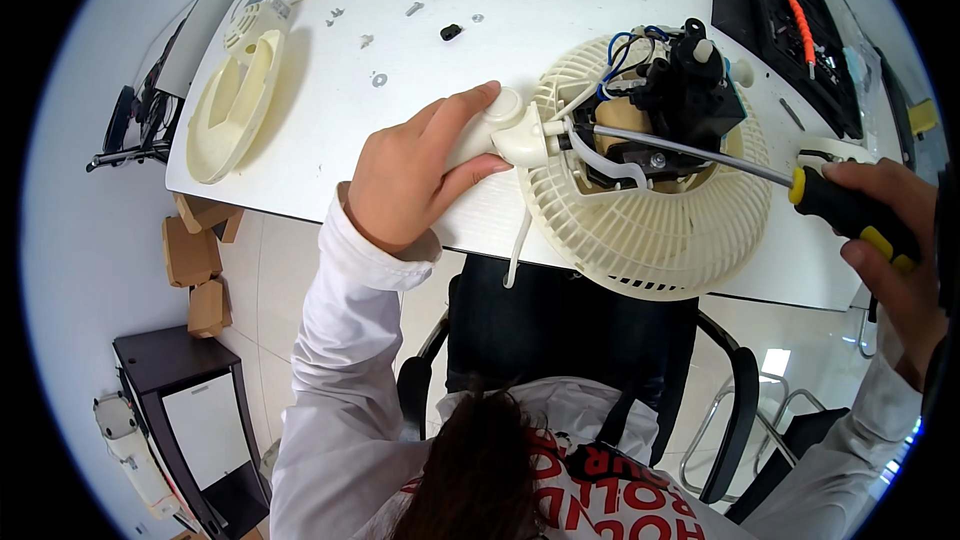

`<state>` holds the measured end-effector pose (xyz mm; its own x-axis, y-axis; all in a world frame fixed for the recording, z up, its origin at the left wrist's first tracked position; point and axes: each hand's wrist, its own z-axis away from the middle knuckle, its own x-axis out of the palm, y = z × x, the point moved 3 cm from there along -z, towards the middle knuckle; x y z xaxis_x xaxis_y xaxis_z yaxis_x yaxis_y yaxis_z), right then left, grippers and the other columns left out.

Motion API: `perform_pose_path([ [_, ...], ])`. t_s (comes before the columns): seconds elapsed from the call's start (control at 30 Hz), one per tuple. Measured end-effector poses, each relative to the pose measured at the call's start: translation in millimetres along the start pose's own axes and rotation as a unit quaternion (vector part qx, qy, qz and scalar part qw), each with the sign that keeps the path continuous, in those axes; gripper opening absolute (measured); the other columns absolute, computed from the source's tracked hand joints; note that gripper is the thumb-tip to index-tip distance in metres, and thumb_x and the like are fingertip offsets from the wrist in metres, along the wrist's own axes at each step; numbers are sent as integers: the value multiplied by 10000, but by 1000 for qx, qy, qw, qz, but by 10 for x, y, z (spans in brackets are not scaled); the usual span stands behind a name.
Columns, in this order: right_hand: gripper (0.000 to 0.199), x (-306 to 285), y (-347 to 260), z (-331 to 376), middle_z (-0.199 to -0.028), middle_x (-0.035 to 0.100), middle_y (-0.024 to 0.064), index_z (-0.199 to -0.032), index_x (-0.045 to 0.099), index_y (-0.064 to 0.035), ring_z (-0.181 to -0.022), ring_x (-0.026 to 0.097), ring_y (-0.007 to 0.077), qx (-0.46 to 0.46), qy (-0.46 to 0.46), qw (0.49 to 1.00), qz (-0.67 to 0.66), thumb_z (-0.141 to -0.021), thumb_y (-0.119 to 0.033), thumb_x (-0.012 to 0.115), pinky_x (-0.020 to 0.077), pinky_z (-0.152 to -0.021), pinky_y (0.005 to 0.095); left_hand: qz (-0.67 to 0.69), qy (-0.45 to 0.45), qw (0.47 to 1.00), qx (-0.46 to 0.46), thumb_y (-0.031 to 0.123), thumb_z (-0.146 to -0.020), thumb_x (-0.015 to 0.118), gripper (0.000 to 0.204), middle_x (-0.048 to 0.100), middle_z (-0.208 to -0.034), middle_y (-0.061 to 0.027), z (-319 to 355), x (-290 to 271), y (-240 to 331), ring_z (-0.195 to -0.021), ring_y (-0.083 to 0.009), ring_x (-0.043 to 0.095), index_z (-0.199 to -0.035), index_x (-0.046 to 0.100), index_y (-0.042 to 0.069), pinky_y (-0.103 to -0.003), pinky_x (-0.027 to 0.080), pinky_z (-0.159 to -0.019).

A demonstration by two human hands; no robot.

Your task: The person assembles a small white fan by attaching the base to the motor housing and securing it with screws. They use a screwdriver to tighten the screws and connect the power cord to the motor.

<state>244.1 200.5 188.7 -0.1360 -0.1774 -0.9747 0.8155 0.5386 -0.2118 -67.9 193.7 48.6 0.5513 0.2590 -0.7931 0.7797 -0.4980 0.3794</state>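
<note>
A cream electric fan (650, 230) lies on the white table with its round grille downward and its black motor (690, 100) and blue wires exposed. My left hand (410, 165) is wrapped round the fan's cream neck (480, 135), left of the grille. In my right hand (890, 230) is a screwdriver (700, 152) with a black and yellow handle. Its long shaft reaches leftward across the motor, and the tip ends close to the joint between neck and motor. Whether the tip sits in a screw I cannot tell.
Left on the table (330, 155) stands a cream fan base (235, 105). Several screws and washers (415, 9) and a black knob (451, 32) lie toward the back. A black tool case (800, 35) with an orange-red tool lies at the right. A black chair (560, 330) is at the front edge.
</note>
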Motion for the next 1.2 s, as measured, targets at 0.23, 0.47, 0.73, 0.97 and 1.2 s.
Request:
perform_pose_path([
  [0.23,453,70,31,78,-866,539,115,-1145,543,-58,-741,531,189,-15,15,1000,20,-752,-262,637,419,-686,279,-113,-80,989,-51,159,-712,702,525,607,-940,-123,-100,-135,250,-831,-294,618,-1182,482,82,-335,495,-685],
  [0.47,422,93,-9,113,-860,607,132,-1069,606,-68,-681,572,224,-34,79,996,26,-672,-202,653,442,-627,282,-146,-117,981,-46,226,-717,688,571,554,-918,-78,-128,13,221,-725,-266,608,-1213,441,87,-344,483,-580],
  [0.73,409,98,-47,101,-835,596,130,-1076,600,-60,-666,562,213,-73,95,993,8,-679,-142,655,431,-599,263,-137,-197,971,-8,289,-771,656,566,584,-850,-96,-221,-18,132,-622,-278,590,-1229,403,76,-340,456,-523],
  [0.97,387,154,-13,113,-814,585,133,-1079,601,-68,-650,556,210,-65,79,994,-31,-703,-133,669,427,-582,258,311,-218,891,-250,240,-830,643,476,558,-690,-46,-228,-81,-83,-521,-101,478,-1206,411,63,-224,383,-490],
  [1.2,366,238,-4,134,-793,580,126,-1083,605,-78,-624,546,199,-67,95,993,-30,-727,-133,668,420,-565,257,260,-225,908,-240,253,-781,704,475,571,-709,-39,-267,-53,11,-595,-84,506,-1134,455,57,-218,407,-564],
])
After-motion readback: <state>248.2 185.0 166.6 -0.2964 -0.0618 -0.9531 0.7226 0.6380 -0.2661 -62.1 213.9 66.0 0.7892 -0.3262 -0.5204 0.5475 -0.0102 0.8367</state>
